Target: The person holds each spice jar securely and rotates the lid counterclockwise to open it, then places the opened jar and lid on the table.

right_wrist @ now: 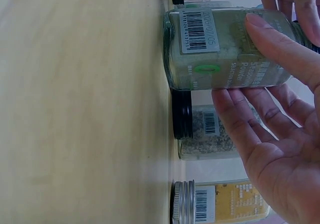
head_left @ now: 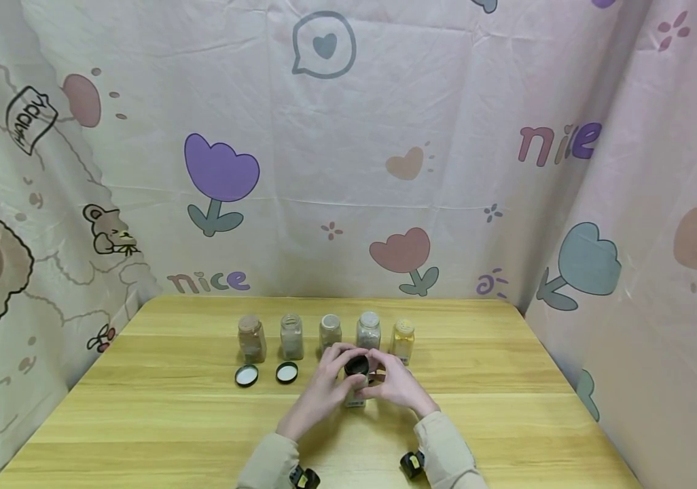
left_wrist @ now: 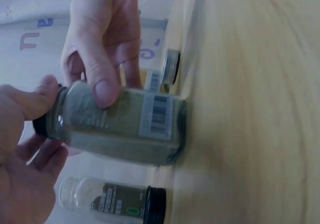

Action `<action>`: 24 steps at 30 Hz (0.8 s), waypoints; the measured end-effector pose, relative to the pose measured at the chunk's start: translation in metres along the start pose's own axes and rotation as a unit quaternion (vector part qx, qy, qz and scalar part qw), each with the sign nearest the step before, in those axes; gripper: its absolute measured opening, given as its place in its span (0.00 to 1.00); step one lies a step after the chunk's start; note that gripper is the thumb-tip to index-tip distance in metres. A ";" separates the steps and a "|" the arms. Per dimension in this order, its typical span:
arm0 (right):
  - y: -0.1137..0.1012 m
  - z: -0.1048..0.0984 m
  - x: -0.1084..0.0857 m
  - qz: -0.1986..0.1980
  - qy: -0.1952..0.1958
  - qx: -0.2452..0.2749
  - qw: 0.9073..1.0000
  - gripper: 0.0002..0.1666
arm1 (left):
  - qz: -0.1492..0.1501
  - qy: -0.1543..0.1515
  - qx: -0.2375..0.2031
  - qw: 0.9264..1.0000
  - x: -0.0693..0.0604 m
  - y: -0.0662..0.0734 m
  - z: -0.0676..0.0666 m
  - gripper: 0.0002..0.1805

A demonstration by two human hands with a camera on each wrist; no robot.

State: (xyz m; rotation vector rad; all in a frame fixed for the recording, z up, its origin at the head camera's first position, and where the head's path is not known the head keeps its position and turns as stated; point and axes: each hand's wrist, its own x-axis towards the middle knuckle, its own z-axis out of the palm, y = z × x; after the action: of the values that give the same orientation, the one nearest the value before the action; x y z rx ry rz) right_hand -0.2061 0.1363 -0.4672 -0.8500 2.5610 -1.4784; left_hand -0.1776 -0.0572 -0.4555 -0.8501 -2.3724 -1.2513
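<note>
A square glass jar of greenish seasoning powder (right_wrist: 230,54) stands upright between both hands, its black cap (head_left: 356,365) at the top. My right hand (head_left: 399,382) grips the jar's body, thumb on one face and fingers on another. My left hand (head_left: 331,380) pinches the cap, as the left wrist view also shows; whether the cap is loose from the neck cannot be told. In the left wrist view the jar's base is close to the tabletop, and contact is unclear.
Behind the hands runs a row of glass spice jars: brown (head_left: 252,339), pale (head_left: 291,338), a partly hidden one (head_left: 330,331), a speckled one (head_left: 369,331) and a yellow one (head_left: 403,341). Upturned black lids (head_left: 246,375) lie before the left jars. A silver lid (right_wrist: 184,202) is before the yellow jar.
</note>
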 end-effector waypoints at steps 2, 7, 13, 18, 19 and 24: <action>0.000 0.000 0.000 0.000 0.001 0.001 1.000 0.28 | -0.007 0.016 -0.002 1.000 0.000 0.001 0.002 0.24; -0.002 0.000 0.000 0.002 0.001 0.003 1.000 0.26 | -0.009 0.052 -0.017 0.998 0.001 0.001 0.005 0.24; 0.001 -0.005 0.000 0.000 -0.021 0.015 1.000 0.25 | 0.021 0.095 -0.009 0.995 0.002 -0.001 0.005 0.24; 0.003 -0.014 -0.003 0.002 -0.044 0.020 0.999 0.27 | 0.004 0.085 -0.001 0.996 0.002 -0.001 0.004 0.24; 0.003 -0.015 -0.004 0.002 -0.048 0.023 0.999 0.27 | 0.002 0.081 0.000 0.997 0.002 -0.001 0.004 0.23; 0.004 -0.028 -0.010 0.005 -0.069 0.028 0.997 0.27 | 0.000 0.063 0.007 0.998 0.003 -0.001 0.003 0.21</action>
State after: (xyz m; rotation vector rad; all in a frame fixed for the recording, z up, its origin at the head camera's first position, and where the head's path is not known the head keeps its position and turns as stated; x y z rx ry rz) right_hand -0.2084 0.1640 -0.4574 -0.8979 2.4104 -1.4265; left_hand -0.1800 -0.0545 -0.4561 -0.7442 -2.2798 -1.2492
